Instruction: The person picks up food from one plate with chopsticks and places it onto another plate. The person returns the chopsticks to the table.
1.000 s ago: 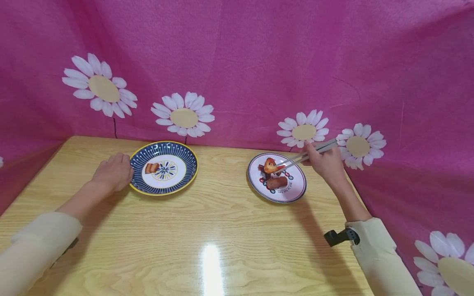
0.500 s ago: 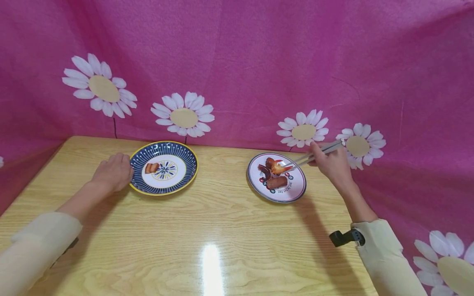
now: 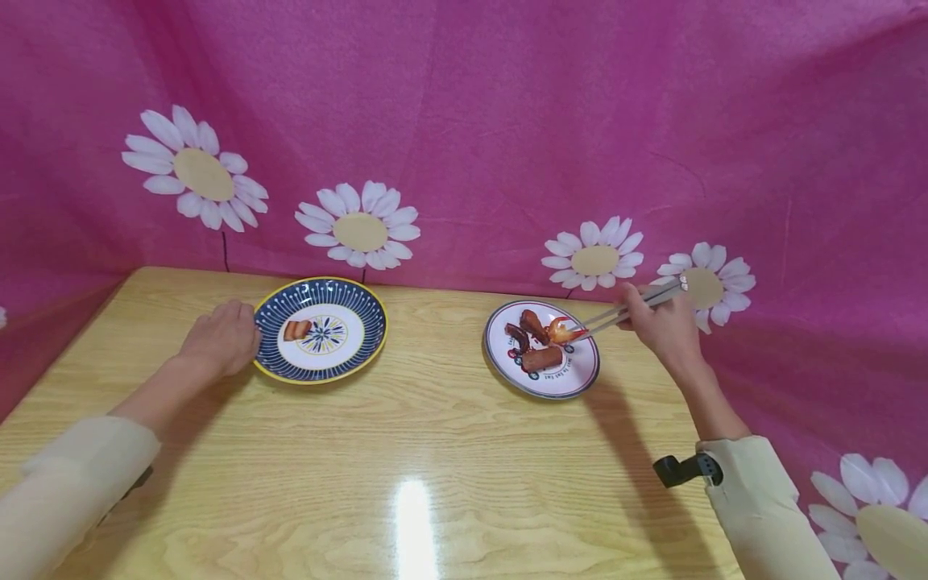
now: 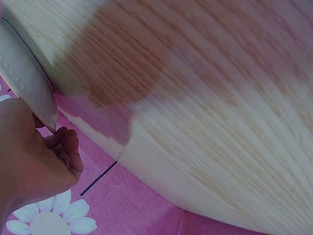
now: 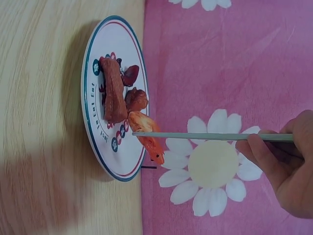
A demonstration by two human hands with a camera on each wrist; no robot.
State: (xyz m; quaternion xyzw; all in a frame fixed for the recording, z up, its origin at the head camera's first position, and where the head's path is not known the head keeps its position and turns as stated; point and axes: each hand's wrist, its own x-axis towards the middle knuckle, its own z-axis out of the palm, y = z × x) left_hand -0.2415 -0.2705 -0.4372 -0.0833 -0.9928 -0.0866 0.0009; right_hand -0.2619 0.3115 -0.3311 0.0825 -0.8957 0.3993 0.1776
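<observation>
My left hand (image 3: 221,338) pinches the near-left rim of a blue-patterned, yellow-edged plate (image 3: 371,326); in the left wrist view its fingers are curled beside the plate's underside (image 4: 27,68). A small brown-and-cream striped meat piece (image 3: 297,330) lies on that plate. My right hand (image 3: 663,326) grips grey chopsticks (image 3: 663,292) whose tips are at an orange shrimp (image 5: 141,125) on the right side of a white plate (image 3: 576,380). Beside the shrimp lie a thick brown meat roll (image 3: 542,359), a reddish-brown chunk (image 3: 533,325) and a dark red piece (image 3: 517,336).
The two plates stand apart near the back of a wooden table (image 3: 348,475). Behind it hangs a pink cloth (image 3: 464,145) with white daisies. A black strap mount (image 3: 685,469) sits on my right wrist.
My right hand and the chopsticks have moved to the right, and the shrimp has shifted right with them across the white plate, away from the brown chunk. My left hand has stayed put.
</observation>
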